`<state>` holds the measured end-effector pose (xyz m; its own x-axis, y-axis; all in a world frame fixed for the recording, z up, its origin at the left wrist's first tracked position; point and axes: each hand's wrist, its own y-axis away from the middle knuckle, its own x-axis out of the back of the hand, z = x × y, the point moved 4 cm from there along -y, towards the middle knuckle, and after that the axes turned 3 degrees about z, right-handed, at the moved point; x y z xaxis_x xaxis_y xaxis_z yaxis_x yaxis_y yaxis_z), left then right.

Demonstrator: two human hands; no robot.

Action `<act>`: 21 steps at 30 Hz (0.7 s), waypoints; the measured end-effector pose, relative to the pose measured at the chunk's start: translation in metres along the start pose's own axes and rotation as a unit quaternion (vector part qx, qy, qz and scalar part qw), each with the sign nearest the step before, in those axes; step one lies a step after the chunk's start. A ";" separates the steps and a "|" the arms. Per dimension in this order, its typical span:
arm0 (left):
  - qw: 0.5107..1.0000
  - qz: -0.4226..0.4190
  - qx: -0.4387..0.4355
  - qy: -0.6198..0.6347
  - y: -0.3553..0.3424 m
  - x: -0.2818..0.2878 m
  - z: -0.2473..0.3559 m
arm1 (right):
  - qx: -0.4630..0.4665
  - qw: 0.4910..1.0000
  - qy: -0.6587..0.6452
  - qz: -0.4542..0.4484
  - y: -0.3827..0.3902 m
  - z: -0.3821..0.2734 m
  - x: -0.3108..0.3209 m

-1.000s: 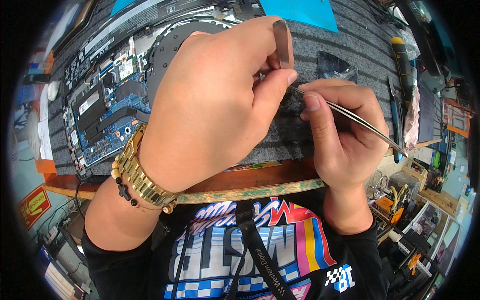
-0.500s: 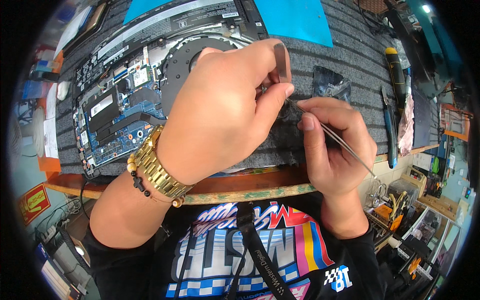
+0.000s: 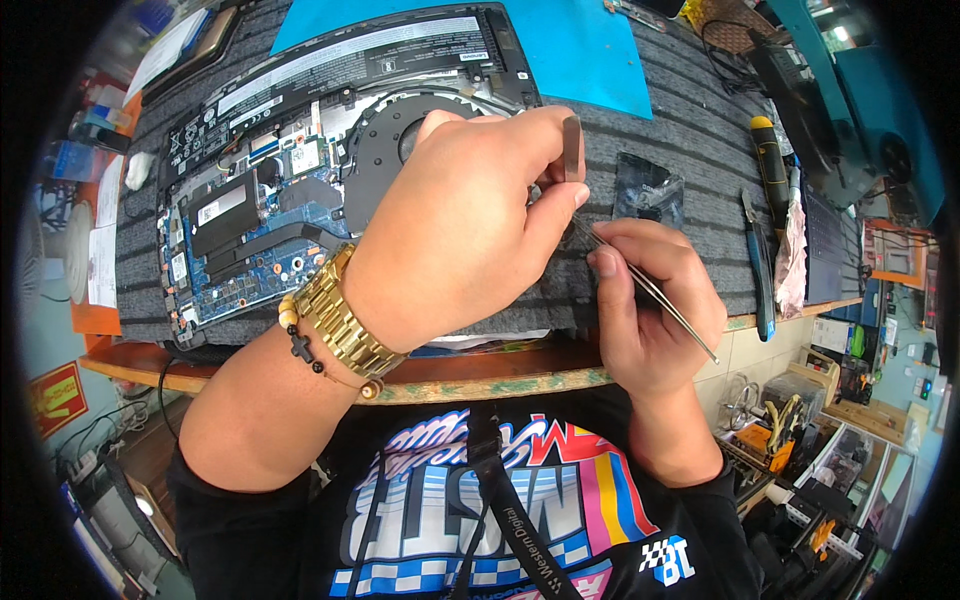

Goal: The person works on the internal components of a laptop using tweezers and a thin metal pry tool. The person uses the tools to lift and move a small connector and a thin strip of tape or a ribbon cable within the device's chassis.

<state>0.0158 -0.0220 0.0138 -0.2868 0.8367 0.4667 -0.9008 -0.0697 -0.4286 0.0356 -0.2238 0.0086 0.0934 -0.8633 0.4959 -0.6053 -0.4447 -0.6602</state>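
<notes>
An open laptop shows its board, black fan and battery. My left hand, wearing a gold watch and beads, is closed over the fan's right side, pinching a small dark flat strip that stands up from its fingers. My right hand holds thin steel tweezers between thumb and fingers, their points reaching under my left thumb, where the tips are hidden. A dark pouch lies just beyond my right hand.
The striped grey mat carries a blue sheet, a yellow-capped screwdriver, blue-handled pliers, pink crumpled material and another laptop at right. A wooden bench edge runs before my body.
My head view has shifted, so the laptop and blue sheet sit differently in frame. Both hands appear lower; my right hand has moved leftward, with the tweezers tilted more steeply.
</notes>
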 end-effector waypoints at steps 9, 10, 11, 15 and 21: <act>1.000 0.009 -0.011 0.004 0.001 -0.001 -0.002 | 0.027 0.999 0.027 -0.013 -0.002 -0.005 -0.003; 1.000 0.008 -0.011 0.008 0.000 -0.002 -0.003 | 0.028 0.999 0.028 -0.013 -0.002 -0.006 -0.003; 1.000 0.008 -0.011 0.011 0.000 -0.002 -0.003 | 0.035 0.999 0.039 -0.013 -0.002 -0.006 -0.003; 1.000 0.007 -0.022 -0.005 0.000 -0.002 -0.004 | 0.039 0.998 0.037 -0.016 0.001 -0.005 -0.004; 0.999 0.010 -0.047 -0.023 0.000 -0.004 -0.006 | 0.015 1.000 0.018 0.010 0.004 -0.005 -0.003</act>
<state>0.0189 -0.0222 0.0075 -0.3205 0.8091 0.4926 -0.8609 -0.0319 -0.5077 0.0289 -0.2222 0.0075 0.0534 -0.8635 0.5015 -0.5831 -0.4347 -0.6863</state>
